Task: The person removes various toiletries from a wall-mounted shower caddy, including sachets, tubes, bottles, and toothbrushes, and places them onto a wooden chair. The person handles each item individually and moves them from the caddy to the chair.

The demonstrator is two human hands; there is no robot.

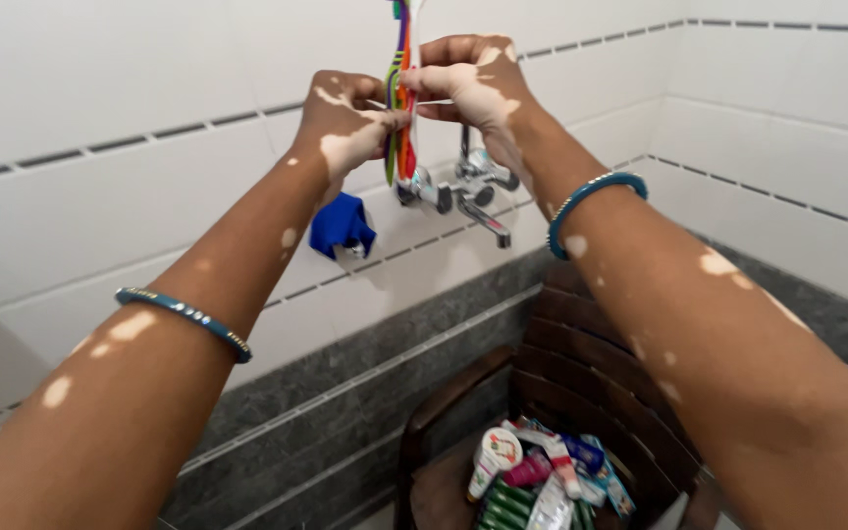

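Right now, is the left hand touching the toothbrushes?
Touching. The head view shows the left hand with its fingertips pinched against the toothbrushes, and the right hand gripping them from the other side.

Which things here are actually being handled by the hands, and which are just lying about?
In hand:
- bundle of coloured toothbrushes, gripped by the left hand and the right hand

Lying about:
- wall tap
- blue cloth on the tiled wall
- wooden chair
- tubes and packets piled on the chair seat
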